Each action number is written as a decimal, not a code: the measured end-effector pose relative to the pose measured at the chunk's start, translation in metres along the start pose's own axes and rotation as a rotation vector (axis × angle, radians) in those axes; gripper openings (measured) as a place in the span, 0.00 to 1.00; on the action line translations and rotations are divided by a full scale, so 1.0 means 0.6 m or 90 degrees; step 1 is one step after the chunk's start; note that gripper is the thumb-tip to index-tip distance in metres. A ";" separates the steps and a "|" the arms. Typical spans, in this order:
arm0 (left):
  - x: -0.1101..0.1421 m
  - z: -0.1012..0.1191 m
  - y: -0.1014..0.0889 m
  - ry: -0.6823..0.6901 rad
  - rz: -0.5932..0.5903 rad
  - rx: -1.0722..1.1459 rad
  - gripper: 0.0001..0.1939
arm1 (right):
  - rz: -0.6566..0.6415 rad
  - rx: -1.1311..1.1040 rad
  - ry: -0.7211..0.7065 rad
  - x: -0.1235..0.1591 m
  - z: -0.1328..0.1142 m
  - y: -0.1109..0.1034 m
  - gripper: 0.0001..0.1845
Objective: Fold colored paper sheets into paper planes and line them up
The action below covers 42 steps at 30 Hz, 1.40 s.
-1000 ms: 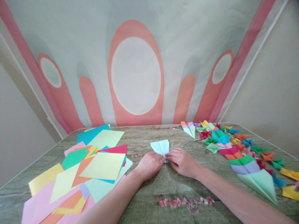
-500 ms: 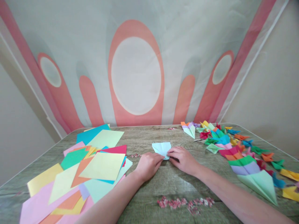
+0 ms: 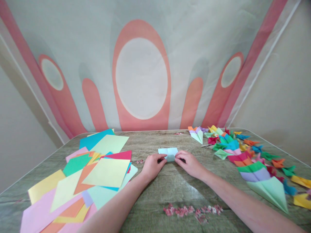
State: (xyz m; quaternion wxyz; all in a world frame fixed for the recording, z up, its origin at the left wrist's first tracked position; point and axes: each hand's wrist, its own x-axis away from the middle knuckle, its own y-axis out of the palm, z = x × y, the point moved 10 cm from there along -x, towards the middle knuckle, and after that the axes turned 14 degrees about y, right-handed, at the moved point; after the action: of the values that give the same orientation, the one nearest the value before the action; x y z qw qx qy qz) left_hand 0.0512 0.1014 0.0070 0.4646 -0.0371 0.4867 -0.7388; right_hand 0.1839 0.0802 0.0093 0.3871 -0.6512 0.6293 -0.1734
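Observation:
A small pale blue sheet of folding paper (image 3: pixel 170 151) lies on the middle of the table, its near part turned up into a short, wide shape. My left hand (image 3: pixel 153 165) pinches its near left side between thumb and fingers. At the near right side, my right hand (image 3: pixel 189 163) pinches the paper in the same way. Both hands rest low at the tabletop, with the paper between them. The fingertips hide parts of the paper's side edges.
Loose coloured paper sheets (image 3: pixel 107 174) overlap on the left of the table (image 3: pixel 155 200). Folded paper planes (image 3: pixel 267 191) and several small folded paper pieces (image 3: pixel 250 142) cover the right side. A printed backdrop (image 3: pixel 142 124) stands behind the far edge.
The paper's near end, pointed before, is now folded up, leaving a straight near edge. My left hand has shifted slightly left and up; my right hand has moved slightly up.

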 end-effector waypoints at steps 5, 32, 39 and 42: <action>0.001 -0.010 -0.005 -0.021 0.026 -0.021 0.13 | 0.033 -0.004 0.046 -0.010 0.022 0.001 0.12; 0.003 0.062 0.016 0.155 -0.099 -0.272 0.14 | 0.068 0.047 0.055 -0.014 0.026 0.005 0.08; 0.004 0.067 0.010 0.169 -0.087 -0.258 0.14 | 0.090 0.045 0.040 -0.008 0.017 -0.002 0.06; 0.004 0.067 0.012 0.177 -0.090 -0.246 0.14 | 0.098 0.036 0.029 -0.004 0.013 -0.005 0.01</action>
State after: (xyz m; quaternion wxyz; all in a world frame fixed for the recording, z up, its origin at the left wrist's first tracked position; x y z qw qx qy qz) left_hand 0.0748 0.0715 0.0218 0.3248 -0.0571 0.6743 -0.6607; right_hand 0.1911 0.0842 0.0074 0.4030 -0.5854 0.6811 -0.1760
